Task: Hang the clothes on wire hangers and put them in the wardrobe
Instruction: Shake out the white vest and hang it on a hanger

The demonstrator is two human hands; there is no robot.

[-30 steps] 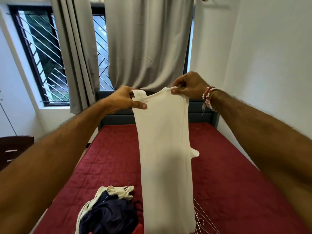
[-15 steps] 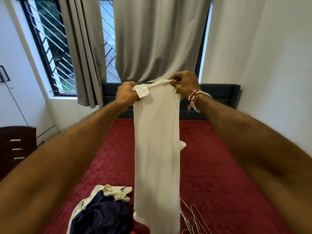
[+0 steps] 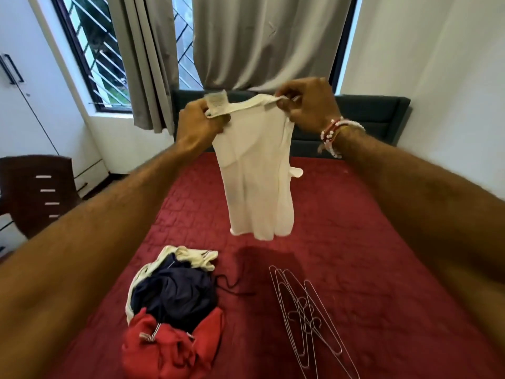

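A white top (image 3: 257, 173) hangs in the air above the red bed (image 3: 369, 242), its label turned up at the top edge. My left hand (image 3: 198, 124) pinches the top's upper left corner beside the label. My right hand (image 3: 308, 102) pinches the upper right corner; beaded bracelets circle that wrist. Several wire hangers (image 3: 306, 315) lie in a loose stack on the bed, below and right of the top. A pile of clothes (image 3: 175, 310), white, navy and red, lies on the bed to the left of the hangers.
A dark headboard (image 3: 382, 116) and grey curtains (image 3: 254, 39) over a barred window stand behind the bed. A white wardrobe door (image 3: 24, 77) with a black handle is at far left. A dark brown chair (image 3: 38, 190) stands by the bed's left side.
The view has tilted down, so the hangers and the whole clothes pile show. The white top's hem has lifted clear of the bed, and my hands hold it a little lower in view.
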